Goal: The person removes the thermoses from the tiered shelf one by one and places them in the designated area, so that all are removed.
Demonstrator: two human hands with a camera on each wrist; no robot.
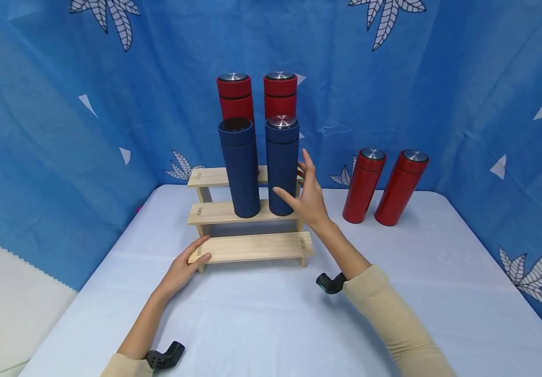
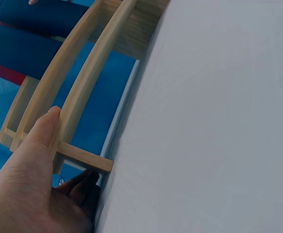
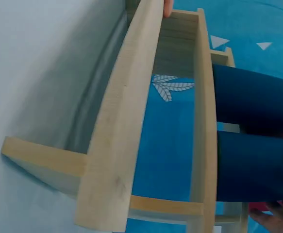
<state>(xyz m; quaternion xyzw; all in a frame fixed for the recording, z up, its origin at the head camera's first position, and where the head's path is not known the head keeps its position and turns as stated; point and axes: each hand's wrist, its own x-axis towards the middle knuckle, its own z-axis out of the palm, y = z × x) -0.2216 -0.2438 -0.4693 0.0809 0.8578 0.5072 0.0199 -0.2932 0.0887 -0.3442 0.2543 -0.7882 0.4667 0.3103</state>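
Note:
A three-step wooden display rack (image 1: 257,247) stands on the table. My left hand (image 1: 187,266) grips the left end of its lowest step; in the left wrist view the thumb (image 2: 48,125) lies along the step and the other fingers curl beyond the end leg. Two navy blue thermos flasks stand upright on the middle step, the left flask (image 1: 240,167) with a dark lid and the right flask (image 1: 280,162) with a silvery lid. Beside the right flask is my right hand (image 1: 309,201), fingers spread, its thumb overlapping the flask's lower front.
Behind the blue flasks, two red thermos flasks, one left (image 1: 235,99) and one right (image 1: 280,97), stand on the top step. Two more red flasks (image 1: 364,186) (image 1: 401,188) stand on the table (image 1: 440,293) to the right. A blue patterned curtain (image 1: 181,78) hangs behind.

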